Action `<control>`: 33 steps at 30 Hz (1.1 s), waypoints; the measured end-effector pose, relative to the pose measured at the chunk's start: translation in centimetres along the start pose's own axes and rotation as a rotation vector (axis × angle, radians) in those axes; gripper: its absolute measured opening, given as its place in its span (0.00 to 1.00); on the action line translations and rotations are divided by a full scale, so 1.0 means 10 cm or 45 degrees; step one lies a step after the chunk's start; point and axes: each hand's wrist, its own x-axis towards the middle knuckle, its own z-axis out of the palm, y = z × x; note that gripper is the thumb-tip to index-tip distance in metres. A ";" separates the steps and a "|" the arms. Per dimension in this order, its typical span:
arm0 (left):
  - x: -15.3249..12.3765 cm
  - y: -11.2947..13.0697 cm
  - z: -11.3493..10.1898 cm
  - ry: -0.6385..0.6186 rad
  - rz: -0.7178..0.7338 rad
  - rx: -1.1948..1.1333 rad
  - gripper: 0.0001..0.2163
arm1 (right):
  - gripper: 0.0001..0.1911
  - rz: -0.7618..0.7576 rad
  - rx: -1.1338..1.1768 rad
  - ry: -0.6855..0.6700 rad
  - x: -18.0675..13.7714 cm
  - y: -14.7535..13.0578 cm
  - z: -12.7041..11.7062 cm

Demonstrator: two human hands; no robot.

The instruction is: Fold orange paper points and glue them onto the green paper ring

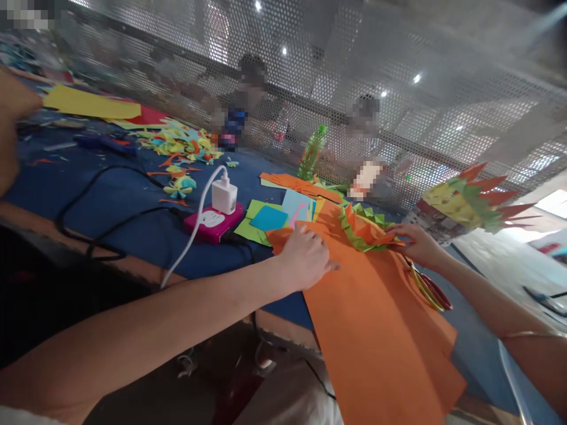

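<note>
Large orange paper sheets (372,307) lie across the table and hang over its front edge. On their left side rests my left hand (306,258), palm down with the thumb out and nothing held. My right hand (414,243) pinches the end of a green and orange paper band (361,227) with a zigzag edge, which curves over the sheets. Scissors (429,289) with yellow and red handles lie just below that hand, partly on the orange paper. Small green and blue paper pieces (269,218) sit beyond my left hand.
A pink power strip (215,224) holds a white charger (224,196) with a cable running off the table. Farther back are a green bottle (312,152), heaped paper cuttings (181,141) and yellow sheets (91,102). A spiky paper crown (460,203) stands at right. Perforated metal screens the back.
</note>
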 end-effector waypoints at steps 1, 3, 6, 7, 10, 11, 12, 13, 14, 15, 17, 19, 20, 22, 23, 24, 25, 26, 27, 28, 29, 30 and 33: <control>0.00 0.00 0.00 0.005 0.001 0.001 0.23 | 0.16 0.000 0.008 -0.013 0.03 0.05 0.00; 0.00 -0.01 0.02 0.014 0.005 0.002 0.23 | 0.17 0.000 0.023 -0.040 0.06 0.11 0.00; 0.00 -0.01 0.03 0.021 0.006 0.003 0.23 | 0.16 -0.001 0.046 -0.081 0.08 0.16 0.00; 0.00 -0.01 0.04 0.022 0.006 0.003 0.23 | 0.16 -0.002 0.053 -0.093 0.09 0.16 -0.01; 0.00 -0.01 0.04 0.026 0.006 -0.002 0.22 | 0.17 0.000 0.071 -0.118 0.08 0.14 -0.02; 0.00 -0.01 0.04 0.029 0.006 -0.007 0.22 | 0.17 0.003 0.075 -0.120 0.08 0.13 -0.02; 0.00 -0.02 0.04 0.032 0.006 -0.012 0.22 | 0.17 0.007 0.077 -0.120 0.07 0.12 -0.02; 0.00 -0.02 0.04 0.035 0.007 -0.020 0.22 | 0.17 0.013 0.078 -0.117 0.07 0.10 -0.02; 0.00 -0.02 0.04 0.040 0.008 -0.030 0.22 | 0.17 0.019 0.078 -0.113 0.07 0.08 -0.03; 0.00 -0.02 0.03 0.047 0.010 -0.042 0.22 | 0.17 0.026 0.077 -0.108 0.06 0.06 -0.03; 0.01 -0.03 0.03 0.063 0.016 -0.070 0.22 | 0.16 0.037 0.080 -0.099 0.07 0.00 -0.03; 0.01 -0.03 0.02 0.080 0.030 -0.100 0.21 | 0.16 0.046 0.085 -0.093 0.08 -0.07 -0.04; 0.01 -0.02 0.01 0.086 0.037 -0.113 0.21 | 0.16 0.051 0.088 -0.091 0.10 -0.11 -0.05; 0.01 -0.02 -0.01 0.092 0.053 -0.135 0.21 | 0.17 0.058 0.089 -0.085 0.14 -0.20 -0.06; 0.01 -0.01 -0.02 0.092 0.060 -0.143 0.22 | 0.17 0.061 0.089 -0.082 0.16 -0.24 -0.06; 0.01 -0.01 -0.03 0.092 0.066 -0.150 0.22 | 0.16 0.063 0.088 -0.077 0.18 -0.29 -0.06; 0.02 -0.01 -0.04 0.090 0.071 -0.157 0.22 | 0.16 0.066 0.086 -0.069 0.21 -0.34 -0.06; 0.02 0.00 -0.05 0.090 0.077 -0.163 0.21 | 0.16 0.070 0.083 -0.059 0.23 -0.39 -0.06; 0.02 0.00 -0.05 0.088 0.082 -0.169 0.20 | 0.16 0.075 0.081 -0.047 0.24 -0.45 -0.06; 0.02 0.00 -0.05 0.087 0.086 -0.175 0.20 | 0.16 0.082 0.078 -0.035 0.26 -0.50 -0.05; 0.02 0.00 -0.05 0.086 0.089 -0.182 0.19 | 0.16 0.088 0.076 -0.024 0.27 -0.54 -0.05; 0.02 -0.01 -0.05 0.085 0.091 -0.190 0.18 | 0.16 0.096 0.074 -0.014 0.27 -0.59 -0.05; 0.01 -0.04 -0.06 0.095 0.090 -0.217 0.14 | 0.17 0.143 0.050 0.036 0.25 -0.68 -0.06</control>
